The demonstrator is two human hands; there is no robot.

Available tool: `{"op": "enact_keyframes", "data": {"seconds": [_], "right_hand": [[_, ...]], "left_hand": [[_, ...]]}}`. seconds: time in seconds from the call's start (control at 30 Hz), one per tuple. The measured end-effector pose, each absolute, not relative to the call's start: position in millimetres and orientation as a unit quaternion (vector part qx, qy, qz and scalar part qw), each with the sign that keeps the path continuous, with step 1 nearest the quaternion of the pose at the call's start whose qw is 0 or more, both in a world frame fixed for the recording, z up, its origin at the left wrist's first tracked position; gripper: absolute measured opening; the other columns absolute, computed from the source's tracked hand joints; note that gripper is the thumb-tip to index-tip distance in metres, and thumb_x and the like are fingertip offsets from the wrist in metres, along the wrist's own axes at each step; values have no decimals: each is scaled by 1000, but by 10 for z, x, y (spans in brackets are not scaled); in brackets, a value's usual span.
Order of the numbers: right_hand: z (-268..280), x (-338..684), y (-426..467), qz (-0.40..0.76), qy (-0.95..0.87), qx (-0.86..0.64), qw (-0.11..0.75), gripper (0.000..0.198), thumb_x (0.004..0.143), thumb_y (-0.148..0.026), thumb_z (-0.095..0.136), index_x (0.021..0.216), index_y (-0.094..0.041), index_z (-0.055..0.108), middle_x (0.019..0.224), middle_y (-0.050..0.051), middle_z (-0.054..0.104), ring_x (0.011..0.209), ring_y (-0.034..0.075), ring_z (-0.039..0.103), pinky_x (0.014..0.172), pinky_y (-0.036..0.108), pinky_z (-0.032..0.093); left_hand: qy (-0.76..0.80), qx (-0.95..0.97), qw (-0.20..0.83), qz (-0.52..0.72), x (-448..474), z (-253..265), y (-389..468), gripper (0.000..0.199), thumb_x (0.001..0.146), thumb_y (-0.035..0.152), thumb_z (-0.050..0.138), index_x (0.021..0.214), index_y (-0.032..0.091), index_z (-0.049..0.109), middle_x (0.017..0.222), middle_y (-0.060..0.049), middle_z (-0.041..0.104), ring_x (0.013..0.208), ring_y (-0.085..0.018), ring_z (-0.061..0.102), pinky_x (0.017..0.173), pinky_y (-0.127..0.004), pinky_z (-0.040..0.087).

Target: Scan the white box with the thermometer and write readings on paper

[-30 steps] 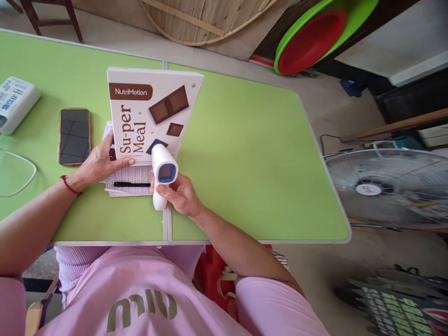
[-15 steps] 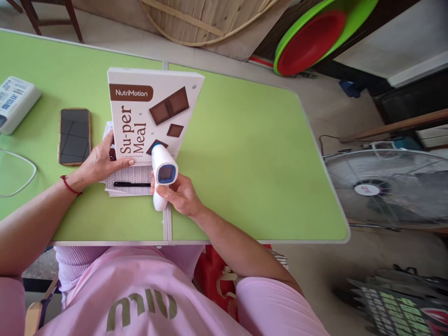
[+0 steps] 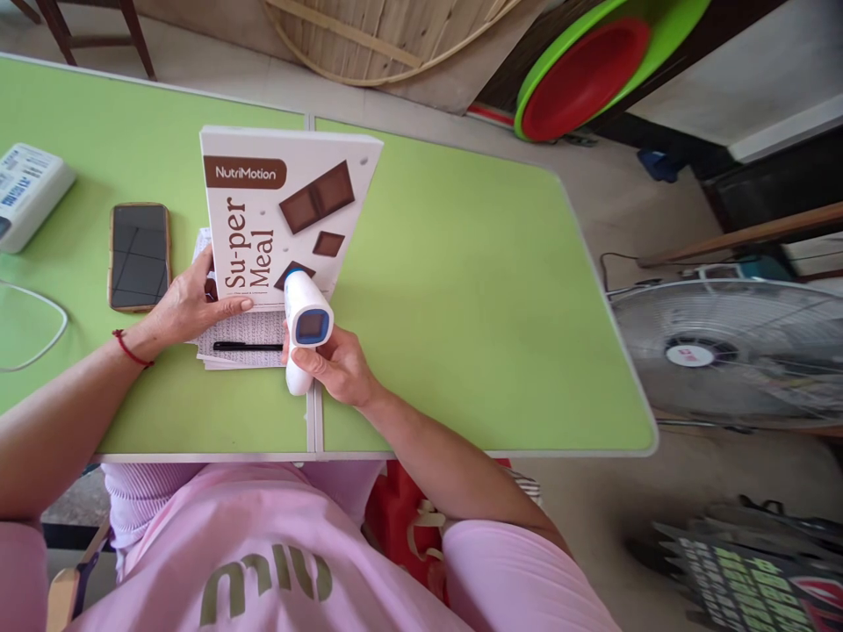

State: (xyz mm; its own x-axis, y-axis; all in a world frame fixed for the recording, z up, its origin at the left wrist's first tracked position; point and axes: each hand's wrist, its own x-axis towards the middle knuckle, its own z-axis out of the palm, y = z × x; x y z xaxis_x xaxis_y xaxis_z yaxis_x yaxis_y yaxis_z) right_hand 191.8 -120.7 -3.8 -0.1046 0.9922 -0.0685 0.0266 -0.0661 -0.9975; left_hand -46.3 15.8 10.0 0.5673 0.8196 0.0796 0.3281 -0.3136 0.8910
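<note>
**Thermometer gun aimed at propped box, left hand steadying it**

Right hand [image 3: 339, 364] is wrapped around the grip of a white pistol-shaped infrared thermometer with a blue-framed display [image 3: 304, 326]. Display faces up toward the camera, nose points at the lower part of the box, just short of it or touching; can't tell which. That hold reads as aiming the sensor at the box face while keeping the readout readable.

Left hand [image 3: 190, 303] lies fingers extended and flat against the lower left edge of a tall white cardboard box printed "NutriMotion Su-per Meal" with brown chocolate squares [image 3: 283, 206]. Not gripping, just pressing. Box stands upright near the middle seam of the table, toward the near edge; the flat hand looks like a brace so it doesn't tip or slide.

Under the left hand and the box's foot: a stack of printed white paper sheets [image 3: 243, 338] with a black pen [image 3: 245, 347] lying across it, just beside the thermometer's handle.

Left of the box, a dark-screened smartphone in a brown case [image 3: 139, 254] lies flat. Further toward the left edge of the light green folding table [image 3: 461, 290]: a white printed packet [image 3: 30, 189] and a thin white cable loop [image 3: 32, 325].

Off the right edge, on the floor, a grey electric fan [image 3: 724, 351].
</note>
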Motion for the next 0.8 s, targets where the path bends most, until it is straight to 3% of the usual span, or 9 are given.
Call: {"op": "enact_keyframes", "data": {"seconds": [0.4, 0.6, 0.8], "right_hand": [[-48, 1934, -1191, 546, -506, -493, 450, 64, 77, -80, 87, 102, -23, 71, 84, 3, 71, 76, 21, 65, 73, 39, 58], [-41, 1927, -1194, 550, -501, -491, 453, 65, 76, -81, 87, 100, -23, 72, 84, 3, 71, 75, 20, 64, 73, 39, 58], [-24, 1924, -1183, 549, -499, -495, 453, 65, 75, -82, 87, 98, -24, 71, 82, 2, 71, 75, 20, 64, 72, 39, 58]], "left_hand": [[386, 756, 456, 268, -467, 109, 162, 102, 75, 86, 89, 145, 19, 60, 137, -19, 76, 109, -38, 81, 83, -42, 72], [392, 751, 455, 274, -458, 101, 164, 99, 73, 86, 91, 139, 19, 59, 137, -19, 76, 101, -36, 82, 79, -41, 72], [374, 732, 496, 282, -431, 169, 153, 96, 71, 83, 94, 135, 19, 60, 143, -20, 74, 117, -39, 80, 90, -42, 73]]}}
